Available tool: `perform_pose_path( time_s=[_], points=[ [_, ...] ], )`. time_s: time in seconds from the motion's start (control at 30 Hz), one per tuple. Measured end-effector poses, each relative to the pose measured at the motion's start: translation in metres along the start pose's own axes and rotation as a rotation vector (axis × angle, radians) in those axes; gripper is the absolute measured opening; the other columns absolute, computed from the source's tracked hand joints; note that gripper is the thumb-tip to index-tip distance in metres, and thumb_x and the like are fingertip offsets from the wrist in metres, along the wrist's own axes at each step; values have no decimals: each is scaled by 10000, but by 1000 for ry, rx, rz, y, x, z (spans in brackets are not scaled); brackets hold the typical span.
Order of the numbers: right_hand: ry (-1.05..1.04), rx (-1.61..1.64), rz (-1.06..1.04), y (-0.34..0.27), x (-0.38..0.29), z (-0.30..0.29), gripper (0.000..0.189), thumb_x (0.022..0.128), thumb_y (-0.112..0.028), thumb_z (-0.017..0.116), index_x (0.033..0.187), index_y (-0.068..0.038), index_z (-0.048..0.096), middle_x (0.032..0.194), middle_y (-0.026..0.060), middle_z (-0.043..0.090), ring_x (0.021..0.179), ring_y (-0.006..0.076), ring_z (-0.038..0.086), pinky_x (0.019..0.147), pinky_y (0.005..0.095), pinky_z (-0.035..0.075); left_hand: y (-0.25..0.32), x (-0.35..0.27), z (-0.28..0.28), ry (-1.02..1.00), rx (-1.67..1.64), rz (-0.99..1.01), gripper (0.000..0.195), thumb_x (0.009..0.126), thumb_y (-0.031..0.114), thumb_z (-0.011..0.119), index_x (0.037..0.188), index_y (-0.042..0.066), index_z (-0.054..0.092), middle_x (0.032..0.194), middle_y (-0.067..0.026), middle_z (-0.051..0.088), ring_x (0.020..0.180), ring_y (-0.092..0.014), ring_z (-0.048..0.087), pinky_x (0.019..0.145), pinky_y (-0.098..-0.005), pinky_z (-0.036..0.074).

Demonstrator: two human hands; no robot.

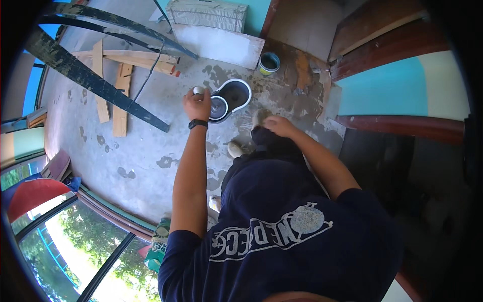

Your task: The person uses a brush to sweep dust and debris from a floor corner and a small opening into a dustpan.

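My left hand (pixel 198 105), with a dark watch on its wrist, grips a pole-like handle topped by a white rounded end (pixel 198 90). Most of the handle is hidden under the hand. Just right of this hand stands a spin-mop bucket (pixel 249 92) with a white figure-eight rim. Its round spin basket (pixel 217 108) sits on the side nearer my hand, and dark liquid shows in the other side. My right hand (pixel 278 125) hangs above my right thigh and shoe, fingers curled. Nothing is visible in it, though its palm is hidden.
Wet patches mark the concrete floor (pixel 151 143). A round pail (pixel 269 63) stands beyond the bucket, near a white board (pixel 219 45) and a patterned case (pixel 206 15). Wooden planks (pixel 120 102) lie at left, under long dark beams (pixel 102 83). Windows (pixel 71 238) line the lower left.
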State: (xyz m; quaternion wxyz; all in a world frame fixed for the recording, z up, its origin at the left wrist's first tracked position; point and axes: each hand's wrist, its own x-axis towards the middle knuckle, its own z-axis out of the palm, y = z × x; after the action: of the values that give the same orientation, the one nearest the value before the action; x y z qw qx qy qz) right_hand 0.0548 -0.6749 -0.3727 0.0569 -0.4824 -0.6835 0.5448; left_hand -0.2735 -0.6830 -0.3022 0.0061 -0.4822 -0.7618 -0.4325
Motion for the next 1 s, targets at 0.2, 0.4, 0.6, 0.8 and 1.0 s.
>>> perform_pose_path(
  time_s=[0.2,0.4,0.6,0.8,1.0],
  points=[
    [245,170,986,189,-152,-82,261,865,-377,537,929,-128,579,769,35,571,640,195,558,585,372,444,-24,30,-4,-98,-198,-225,375,672,228,782,498,10,532,888,-114,698,704,-276,631,645,-345,484],
    [108,266,1284,189,-181,-89,246,857,-397,586,978,-184,563,788,19,562,661,199,554,600,403,441,-11,54,-8,-86,-53,-296,441,653,257,811,574,33,440,785,-112,648,665,-209,625,596,-317,469],
    [-105,-175,414,167,-51,-123,318,857,-323,520,749,-39,614,724,132,620,600,228,588,577,349,468,37,82,17,-156,-151,-310,513,657,256,824,1054,55,569,821,-115,669,725,-212,662,626,-308,510],
    [223,459,507,88,35,-167,316,883,-364,552,1040,-92,576,874,43,634,763,142,619,594,308,475,25,105,15,-288,104,-165,368,714,265,782,1005,92,638,885,-98,684,786,-228,677,669,-327,531],
    [246,483,659,155,-23,-160,237,883,-315,540,1025,-128,572,824,20,614,698,132,591,534,294,454,19,142,36,-299,178,-91,362,719,285,777,991,98,629,869,-105,678,797,-253,664,716,-352,519]
  ],
)
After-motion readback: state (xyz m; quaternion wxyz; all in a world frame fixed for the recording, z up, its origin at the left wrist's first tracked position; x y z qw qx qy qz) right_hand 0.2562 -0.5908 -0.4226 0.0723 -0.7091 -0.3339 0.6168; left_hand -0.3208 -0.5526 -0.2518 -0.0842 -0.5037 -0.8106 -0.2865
